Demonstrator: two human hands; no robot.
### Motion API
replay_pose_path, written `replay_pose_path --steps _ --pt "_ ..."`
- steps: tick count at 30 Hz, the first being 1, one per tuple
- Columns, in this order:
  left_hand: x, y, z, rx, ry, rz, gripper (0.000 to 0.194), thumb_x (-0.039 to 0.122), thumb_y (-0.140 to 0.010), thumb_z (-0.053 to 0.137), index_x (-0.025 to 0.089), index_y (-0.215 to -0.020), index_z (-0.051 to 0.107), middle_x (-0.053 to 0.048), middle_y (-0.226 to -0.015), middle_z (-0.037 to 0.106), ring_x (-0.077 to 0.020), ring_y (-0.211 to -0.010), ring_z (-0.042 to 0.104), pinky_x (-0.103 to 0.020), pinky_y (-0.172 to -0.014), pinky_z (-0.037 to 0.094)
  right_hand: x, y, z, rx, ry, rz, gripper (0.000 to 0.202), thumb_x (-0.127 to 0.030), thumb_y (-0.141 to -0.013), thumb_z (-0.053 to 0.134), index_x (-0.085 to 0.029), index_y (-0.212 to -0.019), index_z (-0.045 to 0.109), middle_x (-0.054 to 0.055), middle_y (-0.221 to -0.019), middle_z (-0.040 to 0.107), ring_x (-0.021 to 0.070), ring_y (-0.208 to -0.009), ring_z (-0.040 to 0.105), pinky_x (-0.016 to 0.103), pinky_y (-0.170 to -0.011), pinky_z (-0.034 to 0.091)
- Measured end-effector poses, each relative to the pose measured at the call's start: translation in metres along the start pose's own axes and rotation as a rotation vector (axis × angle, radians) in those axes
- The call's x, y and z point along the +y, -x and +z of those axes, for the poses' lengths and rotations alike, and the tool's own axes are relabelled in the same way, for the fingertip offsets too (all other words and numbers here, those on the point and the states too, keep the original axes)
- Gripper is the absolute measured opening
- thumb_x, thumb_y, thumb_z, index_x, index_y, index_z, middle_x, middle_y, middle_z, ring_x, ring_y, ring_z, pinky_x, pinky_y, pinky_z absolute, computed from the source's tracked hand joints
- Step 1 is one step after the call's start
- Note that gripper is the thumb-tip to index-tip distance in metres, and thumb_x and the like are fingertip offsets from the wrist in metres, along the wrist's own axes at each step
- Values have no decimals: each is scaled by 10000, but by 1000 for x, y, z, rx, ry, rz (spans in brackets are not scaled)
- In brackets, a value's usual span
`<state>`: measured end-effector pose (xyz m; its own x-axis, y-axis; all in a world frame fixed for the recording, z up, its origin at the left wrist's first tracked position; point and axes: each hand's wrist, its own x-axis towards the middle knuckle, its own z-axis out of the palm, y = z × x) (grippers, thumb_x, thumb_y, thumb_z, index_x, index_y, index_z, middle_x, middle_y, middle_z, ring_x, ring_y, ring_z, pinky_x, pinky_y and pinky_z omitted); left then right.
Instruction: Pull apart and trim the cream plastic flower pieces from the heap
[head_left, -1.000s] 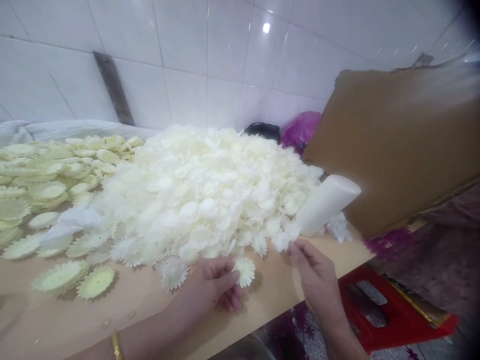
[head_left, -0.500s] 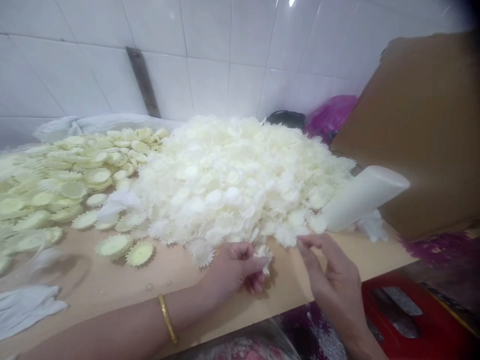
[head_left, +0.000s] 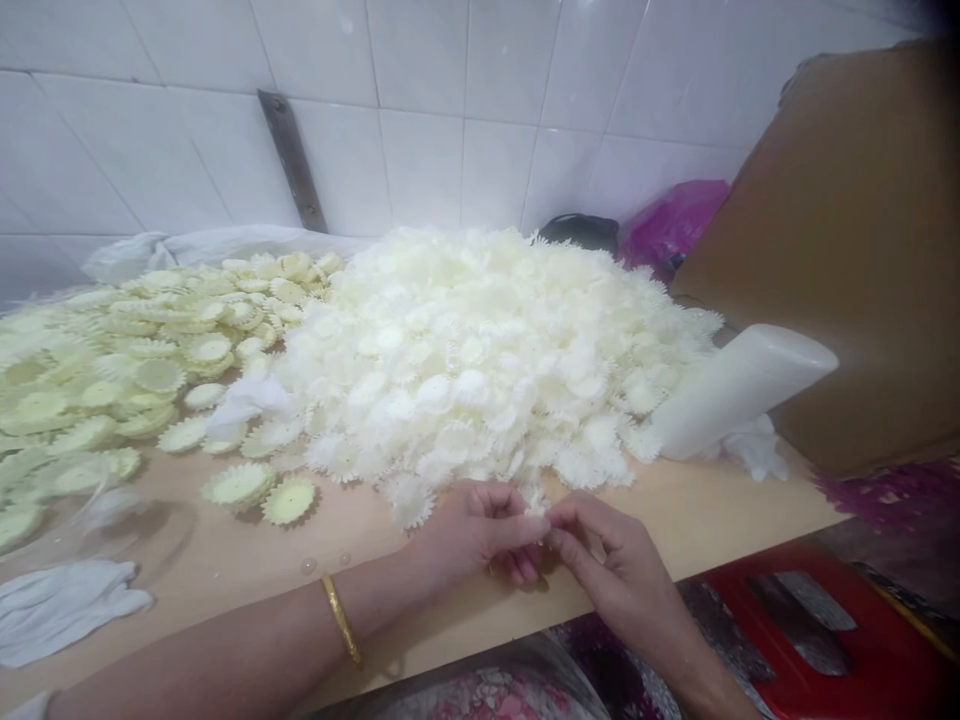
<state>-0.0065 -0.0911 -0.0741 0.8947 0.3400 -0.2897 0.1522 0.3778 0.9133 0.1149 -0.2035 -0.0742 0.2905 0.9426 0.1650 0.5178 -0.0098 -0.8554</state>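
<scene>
My left hand (head_left: 491, 535), with a gold bangle (head_left: 341, 620) on the wrist, pinches a small white flower piece (head_left: 535, 503) between thumb and fingers. Thumb and forefinger of my right hand (head_left: 611, 555) close on the same piece from the right; the fingers hide most of it. Just behind both hands rises a large heap of white, fringed flower pieces (head_left: 480, 340). Pale yellow discs with toothed edges (head_left: 210, 350) lie heaped to the left, and a loose one (head_left: 289, 500) rests nearer the left forearm.
A white bottle (head_left: 742, 390) leans against the heap's right side, beside a brown cardboard box (head_left: 840, 270). White gloves (head_left: 67, 605) lie at the left on the wooden table (head_left: 720, 525). Below the table's front edge is a red stool-like object (head_left: 877, 640). A tiled wall stands behind.
My right hand has moved left and closed onto the flower piece in my left hand. My left hand keeps its hold. The view has shifted slightly.
</scene>
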Motion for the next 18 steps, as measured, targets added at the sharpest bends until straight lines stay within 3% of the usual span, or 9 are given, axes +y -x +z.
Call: replay_pose_path --steps 5,11,18 --pt "-2 1 0 -30 60 13 235 308 -713 614 84 -649 584 -68 -599 646 -112 -523 613 -180 -483 450 -2 1 -1 27 75 -19 203 -224 -836 413 -169 -688 540 13 -649 516 130 -612 486 229 -559 378" --pt "-6 0 1 16 103 19 226 296 -707 618 94 -631 554 -47 -569 625 -109 -494 597 -196 -482 454 3 0 -6 102 72 26 198 -237 -820 428 -174 -650 509 -7 -607 499 119 -578 460 212 -530 362" --pt "-3 1 8 111 22 20 231 298 -695 618 107 -603 529 -38 -523 612 -107 -476 582 -186 -465 431 -3 0 -4 -9 -36 40 150 -296 -813 472 -172 -767 544 9 -708 558 135 -675 522 224 -612 411"
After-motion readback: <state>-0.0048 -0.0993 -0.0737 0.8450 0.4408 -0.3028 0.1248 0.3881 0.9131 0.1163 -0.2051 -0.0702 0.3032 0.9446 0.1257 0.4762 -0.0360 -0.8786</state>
